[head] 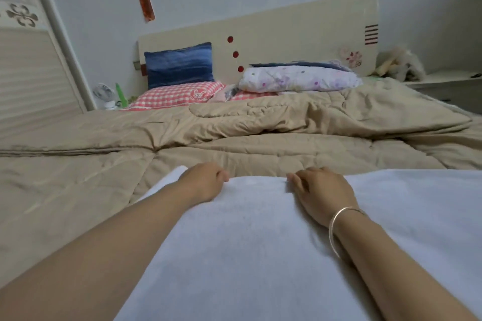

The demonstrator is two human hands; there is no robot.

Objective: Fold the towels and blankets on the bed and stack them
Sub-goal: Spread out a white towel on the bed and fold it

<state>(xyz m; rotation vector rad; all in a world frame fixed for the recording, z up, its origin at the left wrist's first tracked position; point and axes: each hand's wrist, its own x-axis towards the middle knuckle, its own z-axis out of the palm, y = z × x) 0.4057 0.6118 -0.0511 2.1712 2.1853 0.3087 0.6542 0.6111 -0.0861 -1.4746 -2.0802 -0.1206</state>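
Together left hand (206,180) and right hand (323,191) grip white towel (247,242); quilt (78,190) beneath.

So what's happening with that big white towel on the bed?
A person is busy with a white towel that lies spread over the tan quilt. The left hand and the right hand, with a bracelet on its wrist, both curl their fingers over the towel's far edge. The towel looks flat, with no fold made yet. Up by the headboard sit a blue pillow, a pink checked pillow and a flowery blanket.
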